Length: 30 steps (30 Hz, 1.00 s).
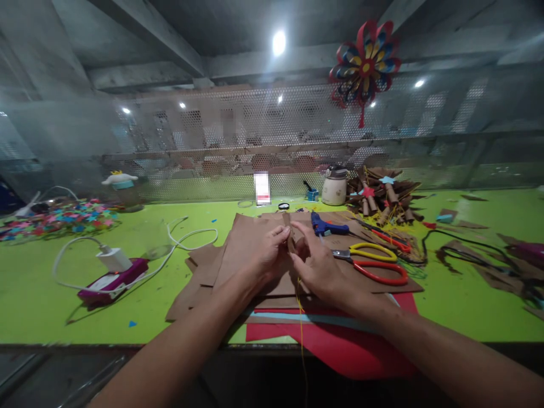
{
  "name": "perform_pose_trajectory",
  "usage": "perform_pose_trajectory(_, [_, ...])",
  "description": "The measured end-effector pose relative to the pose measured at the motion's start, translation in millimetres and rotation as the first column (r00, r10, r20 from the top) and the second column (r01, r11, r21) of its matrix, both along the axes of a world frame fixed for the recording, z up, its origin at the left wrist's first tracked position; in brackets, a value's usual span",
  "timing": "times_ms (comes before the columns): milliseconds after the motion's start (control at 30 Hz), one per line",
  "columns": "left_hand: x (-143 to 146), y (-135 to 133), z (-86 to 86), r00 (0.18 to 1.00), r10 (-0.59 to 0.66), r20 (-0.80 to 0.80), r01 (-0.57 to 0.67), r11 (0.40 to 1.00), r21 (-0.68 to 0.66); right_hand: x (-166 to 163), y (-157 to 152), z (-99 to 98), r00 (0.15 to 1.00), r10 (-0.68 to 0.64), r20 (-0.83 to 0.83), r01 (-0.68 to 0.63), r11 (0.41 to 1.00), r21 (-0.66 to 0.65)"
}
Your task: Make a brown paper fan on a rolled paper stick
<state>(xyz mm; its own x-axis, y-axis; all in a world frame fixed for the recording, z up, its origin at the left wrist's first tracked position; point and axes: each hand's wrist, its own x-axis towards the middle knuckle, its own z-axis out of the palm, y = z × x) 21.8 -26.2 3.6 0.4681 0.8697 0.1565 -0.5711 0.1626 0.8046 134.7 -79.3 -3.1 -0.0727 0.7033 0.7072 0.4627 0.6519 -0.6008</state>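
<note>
Between both hands is a narrow strip of folded or rolled brown paper [287, 222], held upright above the stacked brown paper sheets [242, 243]. My left hand [271, 249] is closed on its left side, thumb and fingers pinched together. On the other side my right hand [317, 258] has its fingers curled around the same piece. A thin yellow string [301, 317] hangs from the piece past the table edge. Just right of my right hand lie a blue glue gun [329, 225] and scissors [374, 262] with yellow and red handles.
Red paper [352, 351] overhangs the front edge. At left are a purple power strip [110, 283] with a white charger and cable, and a pile of colourful stars [63, 218]. Behind stand a phone [262, 188], a cream jug [334, 187] and bundled brown paper pieces [385, 198].
</note>
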Motion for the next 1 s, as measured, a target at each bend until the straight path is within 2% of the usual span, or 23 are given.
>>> perform_pose_trajectory(167, [-7, 8, 4.8, 1.000, 0.027, -0.012, -0.027, 0.998, -0.060, 2, -10, 8.4, 0.999, 0.053, 0.011, -0.053, 0.998, -0.037])
perform_pose_trajectory(267, [-10, 8, 10.5, 1.000, 0.011, -0.018, -0.014, 0.990, -0.142, 8, -8, 12.2, 0.999, 0.019, -0.035, -0.019, 1.000, -0.009])
perform_pose_trajectory(433, [-11, -2, 16.9, 0.981, -0.193, -0.035, 0.184, 0.967, -0.178, 27, 9, 16.2, 0.991, -0.072, -0.112, 0.074, 0.997, 0.009])
perform_pose_trajectory(567, [-11, -3, 15.5, 0.963, -0.269, -0.025, 0.262, 0.952, -0.162, 41, 14, 26.4, 0.987, -0.136, -0.089, 0.150, 0.973, 0.174])
perform_pose_trajectory(667, [-11, -3, 13.2, 0.956, -0.293, -0.024, 0.285, 0.944, -0.165, 48, 12, 34.7, 0.998, -0.061, 0.036, 0.050, 0.966, 0.253])
perform_pose_trajectory(867, [-10, -6, 12.5, 0.947, -0.318, -0.043, 0.302, 0.928, -0.217, 55, 16, 35.8, 0.931, 0.094, 0.353, -0.176, 0.962, 0.208])
perform_pose_trajectory(1000, [-10, -8, 12.8, 0.936, -0.349, -0.048, 0.331, 0.918, -0.218, 58, 22, 30.5, 0.902, 0.134, 0.411, -0.225, 0.957, 0.183])
